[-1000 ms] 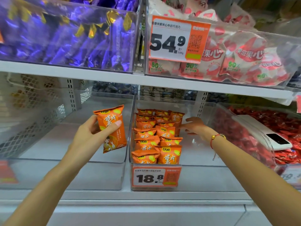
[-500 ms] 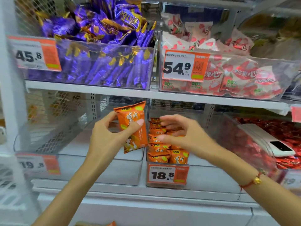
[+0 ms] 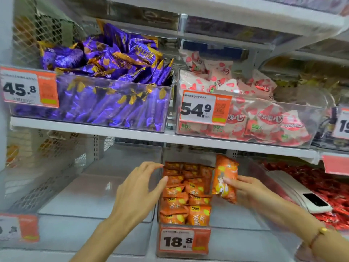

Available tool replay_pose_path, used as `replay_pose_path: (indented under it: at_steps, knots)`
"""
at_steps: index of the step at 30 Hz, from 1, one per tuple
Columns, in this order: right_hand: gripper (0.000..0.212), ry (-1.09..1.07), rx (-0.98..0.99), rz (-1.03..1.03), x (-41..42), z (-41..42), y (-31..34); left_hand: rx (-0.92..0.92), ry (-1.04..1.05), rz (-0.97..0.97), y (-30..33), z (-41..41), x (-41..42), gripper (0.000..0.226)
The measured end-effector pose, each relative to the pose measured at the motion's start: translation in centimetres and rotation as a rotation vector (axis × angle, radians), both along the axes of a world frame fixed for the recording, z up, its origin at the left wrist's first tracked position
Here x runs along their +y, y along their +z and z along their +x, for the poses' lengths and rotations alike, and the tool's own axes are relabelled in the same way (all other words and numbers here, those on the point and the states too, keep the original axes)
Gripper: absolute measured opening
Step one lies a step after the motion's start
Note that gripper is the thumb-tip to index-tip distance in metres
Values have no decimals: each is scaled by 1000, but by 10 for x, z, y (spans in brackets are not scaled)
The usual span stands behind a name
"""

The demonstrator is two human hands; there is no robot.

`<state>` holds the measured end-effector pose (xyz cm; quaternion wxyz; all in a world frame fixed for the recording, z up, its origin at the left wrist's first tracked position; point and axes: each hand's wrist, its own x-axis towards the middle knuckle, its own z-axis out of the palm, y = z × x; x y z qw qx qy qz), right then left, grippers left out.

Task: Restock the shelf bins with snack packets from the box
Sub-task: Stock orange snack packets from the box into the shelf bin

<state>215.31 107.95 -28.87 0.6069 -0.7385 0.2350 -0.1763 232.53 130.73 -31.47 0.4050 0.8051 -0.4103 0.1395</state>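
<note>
My right hand [image 3: 249, 191] grips an orange snack packet [image 3: 224, 176], held upright over the right part of the clear middle bin [image 3: 245, 241] on the lower shelf. Several matching orange packets [image 3: 185, 193] stand in rows along that bin's left side, behind an 18.8 price tag [image 3: 184, 241]. My left hand [image 3: 139, 188] hovers with fingers spread and holds nothing, just left of the rows, near the bin's left wall. The box is not in view.
An empty clear bin [image 3: 90, 229] sits to the left. On the right, a bin of red packets [image 3: 328, 188] carries a white phone [image 3: 309, 201]. The upper shelf holds a bin of purple packets [image 3: 105, 103] and a bin of pink-white packets [image 3: 264, 118].
The orange packet has passed from my left hand to my right hand and moved right over the middle bin. My left hand is now empty. The view has tilted upward.
</note>
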Motion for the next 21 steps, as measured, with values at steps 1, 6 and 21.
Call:
replay_pose_path:
  at_steps: [1,6,21]
  knots:
    - [54,-25,39,-20,-14,6,-1,-2,6,48,-5,2,-4,41]
    - [29,-172,185,-172,-50,46,-18,172,-59,-7,-27,13,-9,44]
    - [34,-253,200,-314,-60,87,-62,289,-88,-101,-28,17,-12,47]
